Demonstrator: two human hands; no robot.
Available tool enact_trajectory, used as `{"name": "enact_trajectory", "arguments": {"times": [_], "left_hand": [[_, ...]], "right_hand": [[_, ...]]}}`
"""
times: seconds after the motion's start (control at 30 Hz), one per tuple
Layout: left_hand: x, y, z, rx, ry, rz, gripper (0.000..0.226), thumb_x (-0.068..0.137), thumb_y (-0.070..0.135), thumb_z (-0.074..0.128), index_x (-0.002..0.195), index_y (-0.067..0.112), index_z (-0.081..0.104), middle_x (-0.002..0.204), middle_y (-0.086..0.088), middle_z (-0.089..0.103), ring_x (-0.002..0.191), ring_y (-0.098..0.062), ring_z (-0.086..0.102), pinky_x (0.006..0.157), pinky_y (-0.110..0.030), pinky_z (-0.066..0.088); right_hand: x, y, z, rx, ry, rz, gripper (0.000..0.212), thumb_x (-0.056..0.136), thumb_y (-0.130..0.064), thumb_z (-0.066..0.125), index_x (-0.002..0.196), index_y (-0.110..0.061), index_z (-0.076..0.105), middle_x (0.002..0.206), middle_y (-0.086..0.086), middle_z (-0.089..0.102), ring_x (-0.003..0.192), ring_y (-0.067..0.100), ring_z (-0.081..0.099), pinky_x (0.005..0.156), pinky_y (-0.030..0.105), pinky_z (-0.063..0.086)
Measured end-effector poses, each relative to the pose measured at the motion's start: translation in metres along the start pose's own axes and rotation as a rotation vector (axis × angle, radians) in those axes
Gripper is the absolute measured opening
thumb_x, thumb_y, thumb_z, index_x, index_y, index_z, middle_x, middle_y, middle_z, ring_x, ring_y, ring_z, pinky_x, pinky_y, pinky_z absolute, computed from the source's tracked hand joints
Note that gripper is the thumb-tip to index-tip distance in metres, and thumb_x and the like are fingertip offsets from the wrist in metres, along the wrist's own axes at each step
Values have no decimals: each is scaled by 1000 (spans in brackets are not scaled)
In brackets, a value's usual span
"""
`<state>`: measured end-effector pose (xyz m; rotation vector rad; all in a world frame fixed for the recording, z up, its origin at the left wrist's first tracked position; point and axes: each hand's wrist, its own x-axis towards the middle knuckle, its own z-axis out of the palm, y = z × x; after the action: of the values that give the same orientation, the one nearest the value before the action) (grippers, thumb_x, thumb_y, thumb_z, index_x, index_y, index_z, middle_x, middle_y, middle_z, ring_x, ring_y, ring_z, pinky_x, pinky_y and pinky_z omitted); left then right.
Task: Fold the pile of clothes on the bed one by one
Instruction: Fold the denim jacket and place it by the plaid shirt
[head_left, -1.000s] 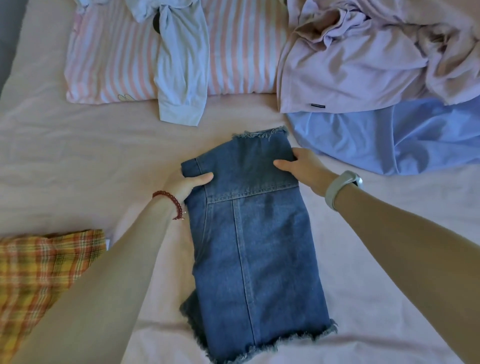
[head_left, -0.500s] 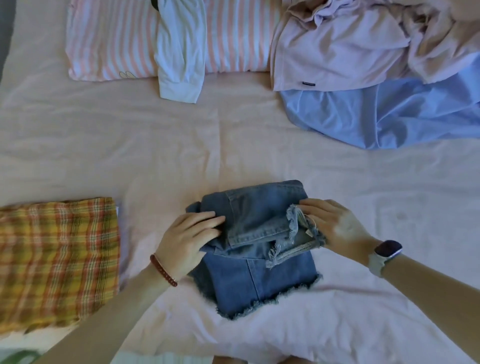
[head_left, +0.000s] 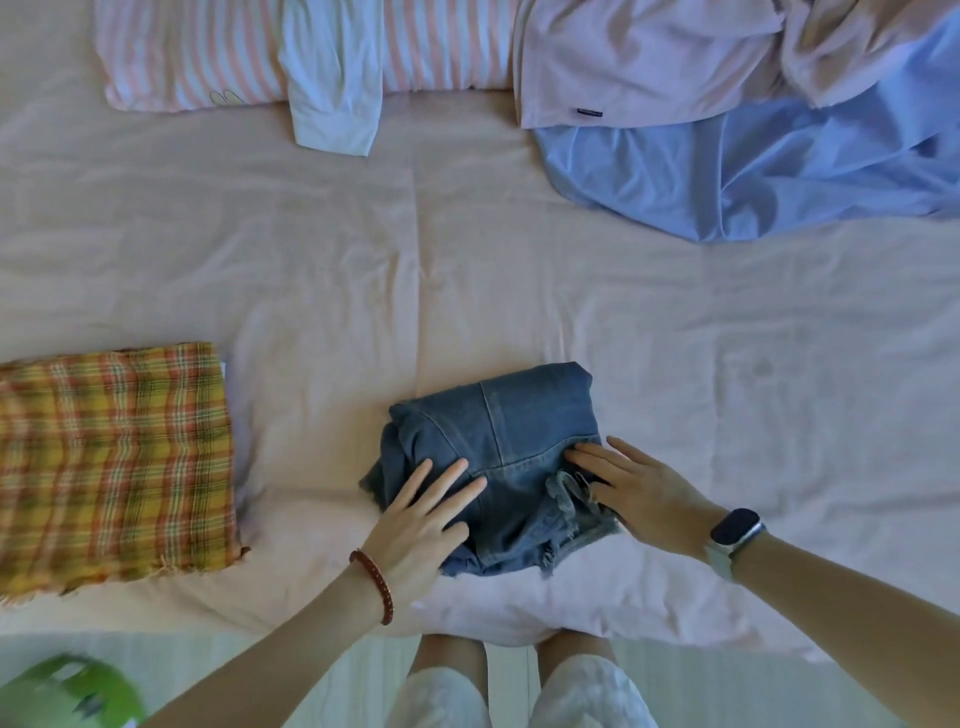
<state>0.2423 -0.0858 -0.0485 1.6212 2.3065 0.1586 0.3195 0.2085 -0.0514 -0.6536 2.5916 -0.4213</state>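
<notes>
The blue jean shorts (head_left: 498, 467) lie folded into a small bundle on the pink sheet (head_left: 467, 270), near the edge of the bed closest to you, with their frayed hem on top at the right side. Your left hand (head_left: 421, 525) lies flat on the left part of the bundle, fingers spread and straight, pressing down and not gripping anything. Your right hand (head_left: 639, 493) lies flat on the right part, by the frayed hem, fingers stretched out too and holding nothing. You wear a red bead bracelet (head_left: 373, 584) on your left wrist and a watch (head_left: 732, 535) on your right wrist. To the left of the shorts, well apart from them, a yellow and red checked cloth (head_left: 114, 462) lies folded flat. At the far side of the bed sits a pink striped pillow (head_left: 182, 57) with a pale blue sleeve (head_left: 332, 98) draped over it. To the far right, a light purple garment (head_left: 649, 62) lies crumpled on top of a blue one (head_left: 769, 171). Something green (head_left: 67, 691) shows on the floor at the bottom left, too blurry to tell.
</notes>
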Motion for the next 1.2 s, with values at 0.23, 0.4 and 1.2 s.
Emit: {"name": "enact_trajectory", "arguments": {"times": [0.23,0.4,1.2], "left_hand": [[0,-5,-1,-104,-94,-156,31,70,42,47,86,26,67,143,-3,43,139,-23,21,109,-48,15],[20,0,5,-117,-4,-527,52,90,38,31,135,12,35,145,-8,40,137,-21,24,104,-57,31],[16,-23,27,-777,185,-1066,100,77,49,67,148,28,0,152,-10,20,138,-28,25,107,-35,34]], "right_hand": [[26,-15,-12,10,353,122,29,67,-10,44,89,-12,63,96,7,66,84,28,62,77,33,38],[65,-46,2,-112,300,282,50,86,-35,42,133,-21,45,143,13,42,133,34,34,105,62,27],[65,-26,24,798,541,960,57,95,-19,48,146,-20,23,139,4,40,126,20,40,100,22,32]]}}
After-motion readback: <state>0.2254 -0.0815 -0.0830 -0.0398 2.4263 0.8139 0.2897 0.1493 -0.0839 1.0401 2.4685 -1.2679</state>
